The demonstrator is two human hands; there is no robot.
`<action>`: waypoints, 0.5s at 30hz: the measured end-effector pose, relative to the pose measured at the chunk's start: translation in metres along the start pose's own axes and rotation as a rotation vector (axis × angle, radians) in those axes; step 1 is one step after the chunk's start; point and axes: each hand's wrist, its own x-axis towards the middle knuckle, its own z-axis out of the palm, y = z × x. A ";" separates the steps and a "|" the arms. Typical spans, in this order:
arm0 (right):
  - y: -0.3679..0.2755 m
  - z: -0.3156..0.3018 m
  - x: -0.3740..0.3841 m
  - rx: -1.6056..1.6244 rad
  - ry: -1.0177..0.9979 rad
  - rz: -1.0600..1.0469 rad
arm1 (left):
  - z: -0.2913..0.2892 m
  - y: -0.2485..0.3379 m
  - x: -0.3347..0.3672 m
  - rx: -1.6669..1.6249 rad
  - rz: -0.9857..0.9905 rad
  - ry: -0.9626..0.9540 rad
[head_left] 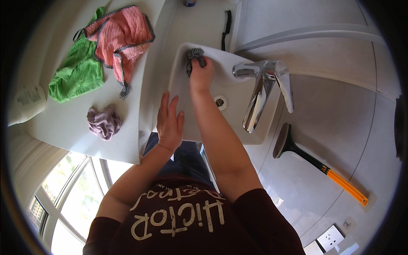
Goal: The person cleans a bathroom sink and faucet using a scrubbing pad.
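A white sink [245, 132] lies in front of me, with a round drain [219, 102] in its floor. My right hand [202, 78] reaches to the sink's far left corner. Its fingers are closed on a dark grey scouring pad [195, 54], pressed against the inner wall. Over the near left rim, my left hand [169, 123] has its fingers stretched out and holds nothing; whether it touches the rim I cannot tell. The chrome faucet [260, 85] stands at the sink's right side.
On the left counter lie a green cloth [78, 74], a pink cloth [121, 38] and a crumpled mauve cloth [103, 122]. A white bottle [26, 104] stands at the far left. A black brush [226, 29] lies behind the sink. An orange-handled squeegee [321, 165] hangs at the right wall.
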 end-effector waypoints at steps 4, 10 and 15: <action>-0.016 0.008 -0.008 0.174 0.023 0.144 | -0.003 -0.004 -0.002 0.019 0.000 -0.001; 0.009 0.004 0.009 0.197 0.135 0.179 | 0.000 0.001 0.000 0.017 0.002 -0.024; -0.015 0.014 0.000 0.373 0.132 0.272 | -0.004 -0.007 -0.003 0.043 0.006 -0.012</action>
